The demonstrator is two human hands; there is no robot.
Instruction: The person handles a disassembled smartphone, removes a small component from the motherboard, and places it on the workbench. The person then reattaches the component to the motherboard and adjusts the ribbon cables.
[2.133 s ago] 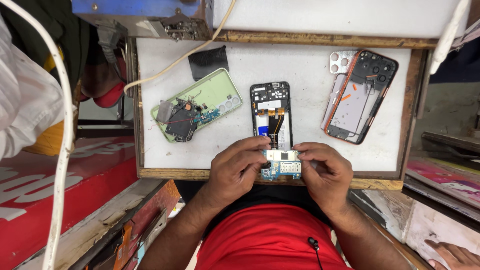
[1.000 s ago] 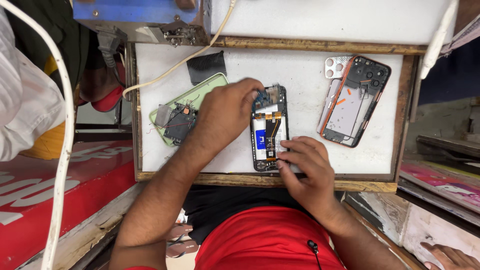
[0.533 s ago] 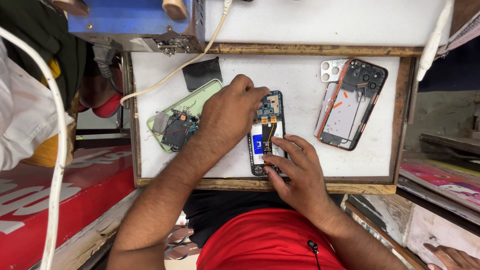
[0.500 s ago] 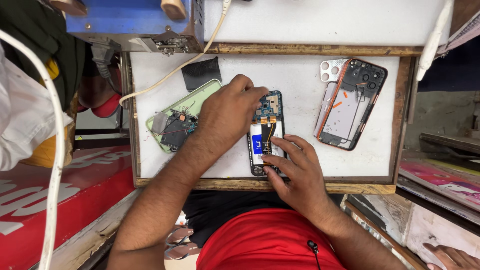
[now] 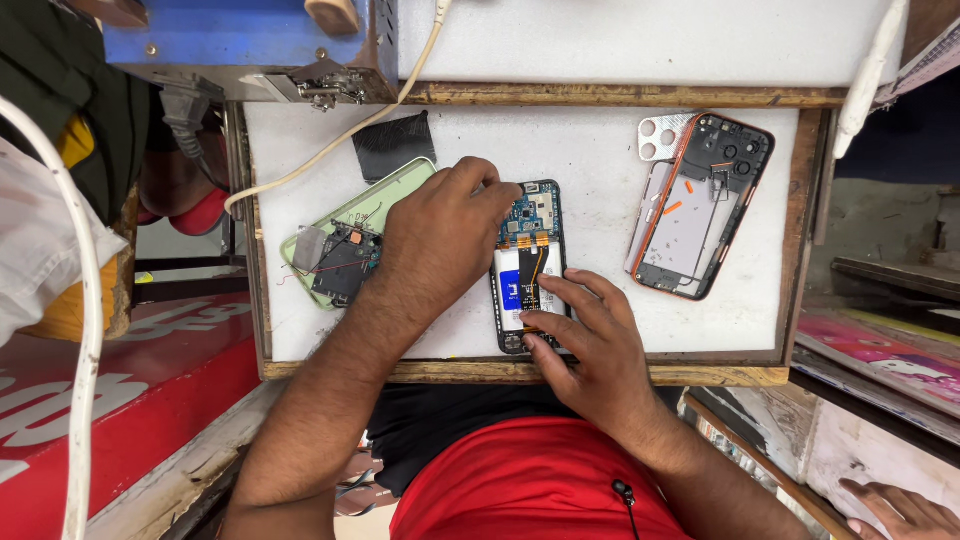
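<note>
White tray (image 5: 600, 150); pale-green phone back (image 5: 365, 215); orange-rimmed black frame (image 5: 700, 205); red shirt (image 5: 530, 485).

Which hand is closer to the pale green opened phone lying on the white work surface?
Left. The left hand lies right beside the pale green opened phone, overlapping its edge. The right hand rests on the lower part of the black opened phone, farther away.

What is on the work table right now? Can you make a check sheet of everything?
Surface: white tray with wooden rim.
Job's things: opened phone, circuit board and battery exposed.
Clutter: green phone with loose parts on it; orange-edged phone frame; dark square patch.
Grippers: left hand with fingertips at the opened phone's top; right hand with fingers on its lower half.
Cables: cream cable crossing the tray's top left corner.
Surroundings: red counter, blue box.
</note>
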